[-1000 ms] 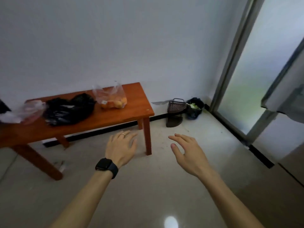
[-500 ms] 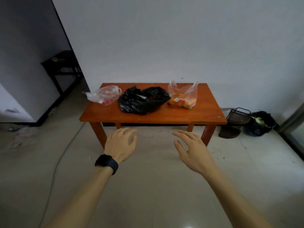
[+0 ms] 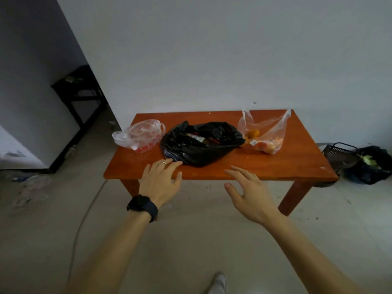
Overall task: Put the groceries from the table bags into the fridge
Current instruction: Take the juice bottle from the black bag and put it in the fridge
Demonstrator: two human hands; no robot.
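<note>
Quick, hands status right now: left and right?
Left hand: open, empty, fingertips close to the black bag.
Right hand: open, empty.

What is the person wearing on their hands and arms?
A black square-faced watch on a dark strap wraps the left wrist, and a thin pale ring circles one finger of the left hand. The right hand wears nothing. No sleeves show on either forearm.
</note>
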